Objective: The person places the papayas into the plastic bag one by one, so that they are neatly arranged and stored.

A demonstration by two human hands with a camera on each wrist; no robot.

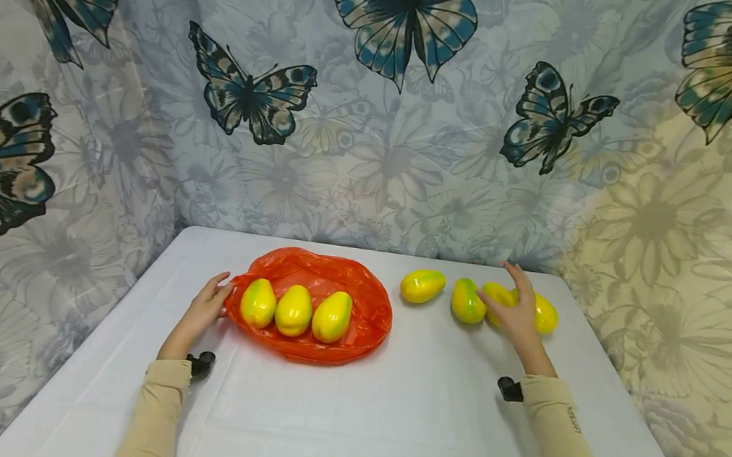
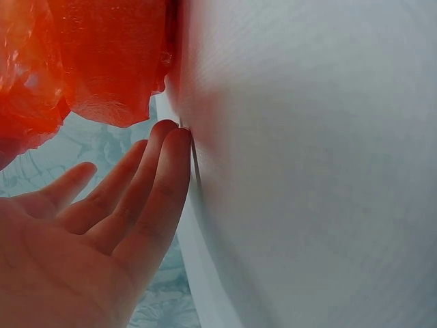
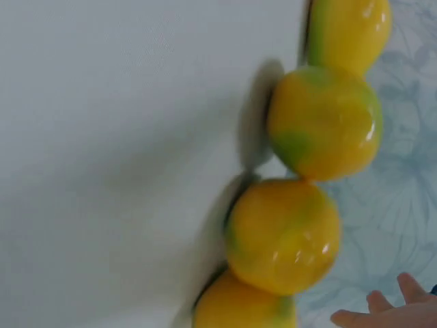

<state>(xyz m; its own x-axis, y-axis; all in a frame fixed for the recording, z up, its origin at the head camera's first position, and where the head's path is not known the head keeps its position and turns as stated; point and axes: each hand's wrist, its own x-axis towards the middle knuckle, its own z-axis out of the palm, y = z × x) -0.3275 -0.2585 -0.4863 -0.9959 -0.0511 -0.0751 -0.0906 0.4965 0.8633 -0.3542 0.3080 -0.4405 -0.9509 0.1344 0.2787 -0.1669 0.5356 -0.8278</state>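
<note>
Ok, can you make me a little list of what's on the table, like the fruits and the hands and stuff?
Table: white table
Bag: orange plastic bag lying flat and open
Fruits on the bag: three yellow-green mangoes in a row
Fruits off the bag: four more mangoes in a row on the bare table
Left hand: fingers straight, touching the bag's edge
Right hand: open, over the far-right mangoes; touching or not, cannot tell
Behind: butterfly curtain
</note>
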